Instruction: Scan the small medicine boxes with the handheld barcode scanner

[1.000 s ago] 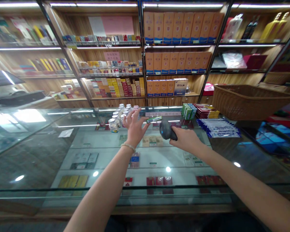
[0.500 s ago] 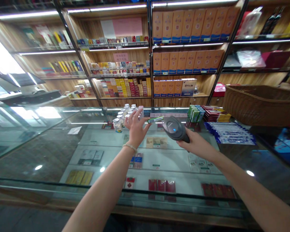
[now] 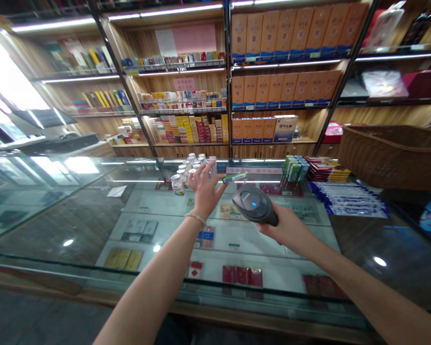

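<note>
Between thumb and fingers, my left hand [image 3: 205,188] pinches one end of a slim green-and-white packet [image 3: 235,178], which sticks out to the right above the glass counter. My right hand [image 3: 285,223] is wrapped round the handle of a dark grey barcode scanner [image 3: 253,203]. The scanner's head, with a small blue light lit, points left and lies just below the packet, apart from it. Behind my left fingers stand several small white-capped bottles [image 3: 178,184], partly hidden by the hand.
The glass display counter [image 3: 215,249] holds packs on its inner shelves. Toward the right are upright green packets [image 3: 292,171], stacked red-and-yellow packs [image 3: 326,168], blue-and-white packets [image 3: 348,199] and a brown wicker basket [image 3: 391,160]. A white paper [image 3: 116,191] lies left. Stocked shelves line the back.
The scanner has moved slightly left and down, from beside the packet to below it. My left hand still holds the packet. The whole view has shifted a little.
</note>
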A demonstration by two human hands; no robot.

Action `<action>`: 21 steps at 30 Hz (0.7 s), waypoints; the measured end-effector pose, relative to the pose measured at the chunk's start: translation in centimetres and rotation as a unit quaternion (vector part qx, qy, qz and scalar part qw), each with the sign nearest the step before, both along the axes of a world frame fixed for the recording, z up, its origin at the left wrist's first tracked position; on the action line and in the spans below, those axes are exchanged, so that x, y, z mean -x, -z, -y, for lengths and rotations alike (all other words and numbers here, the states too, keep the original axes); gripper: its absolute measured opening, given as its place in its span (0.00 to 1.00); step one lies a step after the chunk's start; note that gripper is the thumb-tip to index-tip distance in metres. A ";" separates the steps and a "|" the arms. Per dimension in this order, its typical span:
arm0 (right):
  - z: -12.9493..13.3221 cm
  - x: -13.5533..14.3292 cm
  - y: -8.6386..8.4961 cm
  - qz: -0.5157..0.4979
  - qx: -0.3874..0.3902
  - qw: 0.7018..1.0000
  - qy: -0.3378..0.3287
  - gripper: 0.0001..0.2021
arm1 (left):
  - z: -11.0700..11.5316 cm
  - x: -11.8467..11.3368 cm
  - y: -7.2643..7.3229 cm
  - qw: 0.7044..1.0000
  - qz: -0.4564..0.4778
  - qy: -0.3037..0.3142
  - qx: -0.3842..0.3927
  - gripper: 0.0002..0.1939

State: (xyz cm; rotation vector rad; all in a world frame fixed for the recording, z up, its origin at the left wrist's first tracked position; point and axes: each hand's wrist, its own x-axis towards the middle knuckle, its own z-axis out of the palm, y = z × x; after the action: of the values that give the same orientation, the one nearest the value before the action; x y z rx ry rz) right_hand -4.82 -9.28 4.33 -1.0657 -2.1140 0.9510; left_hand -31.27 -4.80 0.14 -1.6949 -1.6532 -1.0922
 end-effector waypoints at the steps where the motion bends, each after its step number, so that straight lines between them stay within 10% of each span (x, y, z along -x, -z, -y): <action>1: 0.0 0.0 0.0 0.002 0.002 1.000 0.000 0.19 | 0.0 0.0 0.0 1.000 0.000 0.000 0.001 0.09; 21: 0.2 0.0 -0.5 0.015 0.025 0.999 0.016 0.18 | 0.3 -0.2 -0.2 1.000 0.005 0.012 0.006 0.08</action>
State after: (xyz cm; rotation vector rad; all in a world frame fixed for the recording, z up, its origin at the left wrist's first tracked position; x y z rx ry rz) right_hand -4.83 -9.45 4.81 -1.1427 -2.1015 0.9825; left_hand -31.09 -5.06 0.32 -1.7243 -1.6522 -1.1072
